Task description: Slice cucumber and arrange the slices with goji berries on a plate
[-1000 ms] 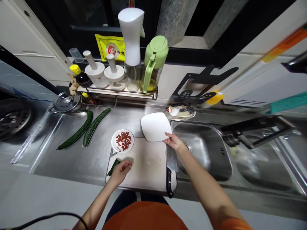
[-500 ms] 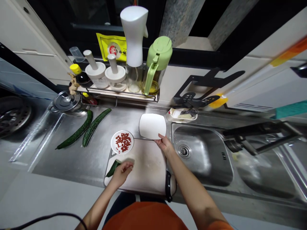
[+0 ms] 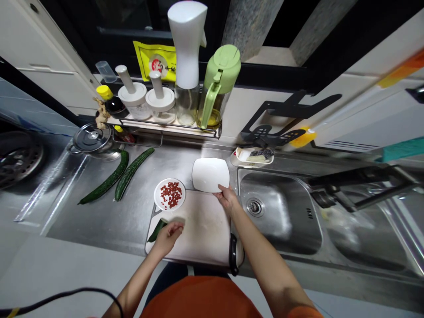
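Note:
My right hand (image 3: 226, 197) grips the lower right corner of a white squarish plate (image 3: 210, 173), thumb on top. The plate is just beyond the far edge of the white cutting board (image 3: 205, 229). Over the left part of the board is my left hand (image 3: 169, 237), its fingers curled together; whether anything is in them is hidden. A cut piece of cucumber (image 3: 157, 230) lies on the board beside that hand, partly covered by it. At the board's far left corner stands a small white plate (image 3: 156, 194) of chopped red pieces. A black-handled knife (image 3: 233, 254) rests along the board's right edge.
Two whole cucumbers (image 3: 107, 182) lie on the steel counter to the left, near a lidded pot (image 3: 92, 140). A rack (image 3: 185, 128) of jars and bottles runs along the back. To the right are a steel sink (image 3: 281, 216) and a black faucet (image 3: 351, 190).

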Demonstrator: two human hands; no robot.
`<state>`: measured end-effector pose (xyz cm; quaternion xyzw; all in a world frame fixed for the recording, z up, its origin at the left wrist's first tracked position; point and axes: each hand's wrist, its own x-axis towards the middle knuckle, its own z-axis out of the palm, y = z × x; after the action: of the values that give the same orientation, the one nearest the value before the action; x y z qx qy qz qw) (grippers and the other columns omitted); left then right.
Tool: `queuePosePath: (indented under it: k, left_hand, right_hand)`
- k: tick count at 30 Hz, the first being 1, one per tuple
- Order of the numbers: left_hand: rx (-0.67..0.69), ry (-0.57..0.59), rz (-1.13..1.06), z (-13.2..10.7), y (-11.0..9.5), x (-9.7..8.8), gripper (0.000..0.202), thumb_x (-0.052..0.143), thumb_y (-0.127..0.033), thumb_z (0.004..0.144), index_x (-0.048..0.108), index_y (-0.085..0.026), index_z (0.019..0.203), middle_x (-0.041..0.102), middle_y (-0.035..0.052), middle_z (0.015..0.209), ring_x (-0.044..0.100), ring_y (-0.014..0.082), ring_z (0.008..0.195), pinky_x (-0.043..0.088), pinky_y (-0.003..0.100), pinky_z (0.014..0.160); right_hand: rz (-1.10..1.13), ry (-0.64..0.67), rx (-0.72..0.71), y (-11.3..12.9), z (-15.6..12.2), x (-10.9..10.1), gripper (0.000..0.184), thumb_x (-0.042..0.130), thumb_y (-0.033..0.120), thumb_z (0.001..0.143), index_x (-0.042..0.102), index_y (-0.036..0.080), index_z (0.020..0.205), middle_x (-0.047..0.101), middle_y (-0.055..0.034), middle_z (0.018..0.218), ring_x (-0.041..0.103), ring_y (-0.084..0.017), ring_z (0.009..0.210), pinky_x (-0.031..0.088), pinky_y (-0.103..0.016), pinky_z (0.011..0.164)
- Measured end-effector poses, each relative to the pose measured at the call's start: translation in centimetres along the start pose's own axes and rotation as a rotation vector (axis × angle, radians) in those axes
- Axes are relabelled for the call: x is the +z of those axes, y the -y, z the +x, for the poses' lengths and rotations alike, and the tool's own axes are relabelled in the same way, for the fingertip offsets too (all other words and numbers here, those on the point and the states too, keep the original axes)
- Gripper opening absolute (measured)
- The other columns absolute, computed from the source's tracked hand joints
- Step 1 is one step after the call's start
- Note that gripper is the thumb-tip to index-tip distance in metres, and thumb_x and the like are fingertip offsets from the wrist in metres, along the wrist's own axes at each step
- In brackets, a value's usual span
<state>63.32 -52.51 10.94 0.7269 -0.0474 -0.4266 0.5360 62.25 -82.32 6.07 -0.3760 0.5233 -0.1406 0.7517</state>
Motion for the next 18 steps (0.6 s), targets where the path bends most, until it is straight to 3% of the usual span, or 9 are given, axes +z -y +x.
queuePosePath:
  k: [6, 10, 14, 18]
  left_hand:
    - [0.032, -0.063, -0.006, -0.1, 0.7, -1.5, 0.037, 0.061, -0.047, 0.072, 0.063, -0.015, 0.091, 0.065, 0.0044, 0.08, 0.058, 0.0131, 0.073, 0.044, 0.024, 0.069]
    - [0.058, -0.171, 0.069, -0.5, 0.5, -3.1, 0.038, 0.058, -0.048, 0.073, 0.063, -0.016, 0.094, 0.066, 0.0028, 0.079, 0.057, 0.0123, 0.07, 0.043, 0.022, 0.066]
    - [0.077, -0.288, 0.154, -1.1, 0.5, -4.6, 0.037, 0.054, -0.047, 0.077, 0.062, -0.017, 0.096, 0.066, 0.0027, 0.08, 0.058, 0.0131, 0.07, 0.045, 0.024, 0.068]
    - [0.174, -0.465, 0.422, -1.4, 1.0, -5.4, 0.033, 0.051, -0.043, 0.079, 0.062, -0.019, 0.099, 0.064, 0.004, 0.082, 0.057, 0.0145, 0.069, 0.047, 0.028, 0.069]
  right_hand:
    - [-0.438, -0.2, -0.101, 0.7, -0.2, 0.1, 0.028, 0.07, 0.017, 0.063, 0.058, 0.014, 0.088, 0.067, -0.0044, 0.072, 0.062, -0.015, 0.059, 0.052, -0.024, 0.05]
    - [-0.768, -0.313, -0.178, 1.7, -0.1, -0.4, 0.034, 0.076, 0.026, 0.055, 0.06, 0.013, 0.083, 0.068, -0.0116, 0.086, 0.063, -0.022, 0.084, 0.051, -0.027, 0.069]
    - [-1.002, -0.336, -0.237, 2.1, -0.3, -0.6, 0.037, 0.076, 0.036, 0.056, 0.061, 0.014, 0.082, 0.068, -0.0144, 0.091, 0.061, -0.026, 0.093, 0.047, -0.032, 0.08]
    - [-1.14, -0.339, -0.274, 2.1, -0.7, -0.4, 0.045, 0.074, 0.039, 0.06, 0.059, 0.011, 0.093, 0.066, -0.0171, 0.095, 0.061, -0.027, 0.093, 0.045, -0.034, 0.081]
